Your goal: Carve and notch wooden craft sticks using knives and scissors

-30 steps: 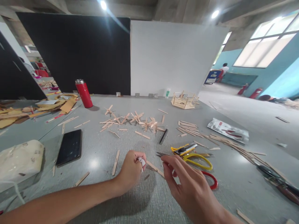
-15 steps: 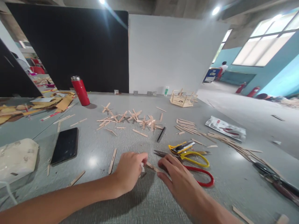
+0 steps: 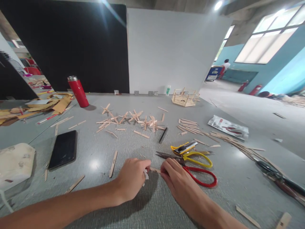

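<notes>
Between my two hands runs a short wooden craft stick (image 3: 155,170), held low over the table. My left hand (image 3: 133,178) is closed around its left end, and a crumpled white scrap (image 3: 146,175) pokes out beneath those fingers. At the other end, my right hand (image 3: 177,178) pinches the stick with thumb and fingers, the tips partly hidden. Just beyond the right hand lie scissors (image 3: 201,159) with one yellow and one red handle. A yellow utility knife (image 3: 184,147) rests against them. Another craft stick (image 3: 113,163) lies left of my left hand.
Crossed and loose sticks (image 3: 135,117) spread across the table's middle, near a black pen (image 3: 163,135). A phone (image 3: 63,149) and red bottle (image 3: 78,92) stand left. Farther back is a wooden stick frame (image 3: 184,98). Black-handled pliers (image 3: 274,175) and a silver packet (image 3: 227,127) lie right.
My right hand's fingers have closed in on the stick's right end. More of the white scrap shows under my left hand. The view has shifted slightly.
</notes>
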